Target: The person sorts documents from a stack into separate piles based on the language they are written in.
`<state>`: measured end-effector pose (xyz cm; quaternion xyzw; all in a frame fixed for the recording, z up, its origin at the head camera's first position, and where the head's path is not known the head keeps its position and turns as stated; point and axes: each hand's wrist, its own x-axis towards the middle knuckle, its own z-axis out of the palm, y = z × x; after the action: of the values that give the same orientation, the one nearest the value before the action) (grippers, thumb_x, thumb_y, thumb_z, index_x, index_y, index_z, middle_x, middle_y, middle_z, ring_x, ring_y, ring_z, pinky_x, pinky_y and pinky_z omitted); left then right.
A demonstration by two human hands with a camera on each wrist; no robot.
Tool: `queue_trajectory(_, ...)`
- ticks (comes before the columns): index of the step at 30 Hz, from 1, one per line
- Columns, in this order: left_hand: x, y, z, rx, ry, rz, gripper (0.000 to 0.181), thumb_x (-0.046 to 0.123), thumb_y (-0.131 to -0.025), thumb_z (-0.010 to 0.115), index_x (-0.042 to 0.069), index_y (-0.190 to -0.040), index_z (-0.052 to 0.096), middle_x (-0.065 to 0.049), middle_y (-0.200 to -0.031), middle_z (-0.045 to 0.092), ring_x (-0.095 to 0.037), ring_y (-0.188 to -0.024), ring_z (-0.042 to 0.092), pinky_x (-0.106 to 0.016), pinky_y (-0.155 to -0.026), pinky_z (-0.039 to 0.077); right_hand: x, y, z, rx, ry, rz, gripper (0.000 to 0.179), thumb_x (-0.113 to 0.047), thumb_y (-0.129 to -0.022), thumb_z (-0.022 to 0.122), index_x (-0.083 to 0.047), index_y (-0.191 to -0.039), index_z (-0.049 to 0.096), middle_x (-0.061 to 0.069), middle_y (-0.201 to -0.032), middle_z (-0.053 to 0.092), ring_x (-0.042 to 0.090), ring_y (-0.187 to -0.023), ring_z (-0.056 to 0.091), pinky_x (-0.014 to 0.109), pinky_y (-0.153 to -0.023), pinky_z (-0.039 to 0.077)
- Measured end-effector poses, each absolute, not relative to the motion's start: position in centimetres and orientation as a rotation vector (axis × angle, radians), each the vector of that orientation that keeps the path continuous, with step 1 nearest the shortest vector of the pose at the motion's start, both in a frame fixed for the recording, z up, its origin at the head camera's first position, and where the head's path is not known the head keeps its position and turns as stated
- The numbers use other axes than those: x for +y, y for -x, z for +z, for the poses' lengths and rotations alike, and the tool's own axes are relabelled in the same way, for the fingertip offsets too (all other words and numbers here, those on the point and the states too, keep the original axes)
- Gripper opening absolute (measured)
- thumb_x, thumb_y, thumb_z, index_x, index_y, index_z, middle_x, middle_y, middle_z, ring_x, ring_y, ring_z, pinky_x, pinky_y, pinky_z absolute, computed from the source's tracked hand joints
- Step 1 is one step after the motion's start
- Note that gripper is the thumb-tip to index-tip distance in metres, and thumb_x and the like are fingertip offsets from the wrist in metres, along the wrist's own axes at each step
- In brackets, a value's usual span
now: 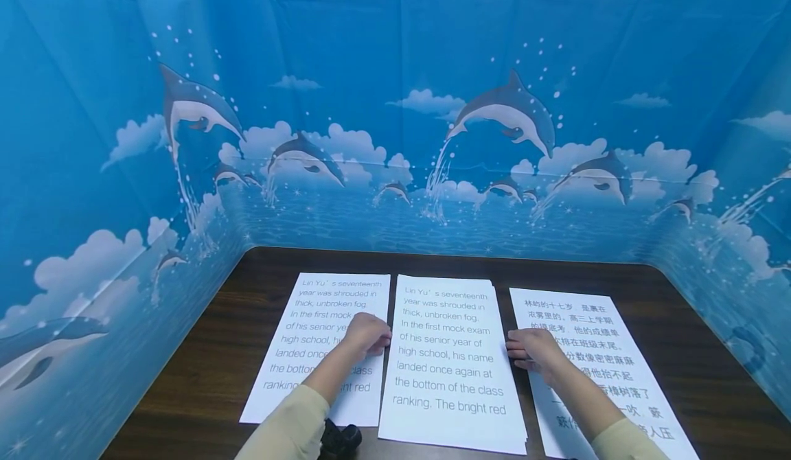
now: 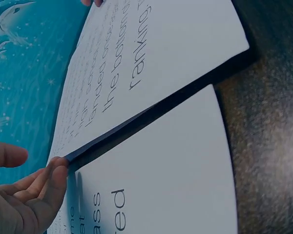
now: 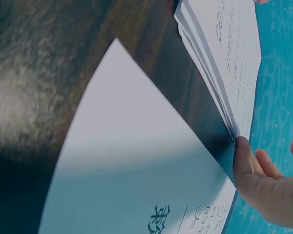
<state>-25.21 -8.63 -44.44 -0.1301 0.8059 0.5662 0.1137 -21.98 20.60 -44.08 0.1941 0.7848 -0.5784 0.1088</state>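
White paper stack (image 1: 445, 360) w/ Eng. text lies on the dark brown worktop (image 1: 204, 371), btw. left sheet (image 1: 296, 350) (Eng.) and right sheet (image 1: 618, 350) (Chin.). L. hand (image 1: 368, 333) and R. hand (image 1: 535, 350) touch the stack's opposite long edges — fingers nearly straight, thumbs apart from them, nothing gripped.

paper stack (image 1: 446, 364): matt, smooth | table (image 1: 207, 364): wood-grain, slight sheen | backdrop (image 1: 346, 27): cloth-like, creased

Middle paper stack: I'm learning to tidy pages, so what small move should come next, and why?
Probably a gentle inward press: the left hand and right hand are at opposite long edges of the middle stack, and its right edge looks uneven.
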Motion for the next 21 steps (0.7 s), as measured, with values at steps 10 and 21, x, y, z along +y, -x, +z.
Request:
queue_trajectory(10,-8.2,25.0,-44.8,2.38,0.416,1.74,0.021,0.005,-0.072,0.057,-0.006,-0.09,0.058,-0.011,-0.069,0.057,-0.019,-0.061,0.057,-0.026,-0.053,0.048,19.7,22.4,-44.9,2.42,-0.609,-1.705,0.034,-0.015,-0.08,0.056,0.008,-0.105,0.053,0.016,-0.092,0.056,0.022,-0.077,0.054,0.024,-0.06,0.045)
queue_trajectory(21,-8.0,25.0,-45.6,2.368,0.401,1.76,0.022,0.003,-0.073,0.056,-0.007,-0.092,0.056,-0.012,-0.07,0.056,-0.019,-0.062,0.057,-0.026,-0.053,0.049,19.7,23.9,-49.0,2.632,-0.631,-1.557,0.02,-0.018,-0.079,0.059,0.001,-0.086,0.057,0.012,-0.083,0.055,0.023,-0.076,0.054,0.039,-0.07,0.045)
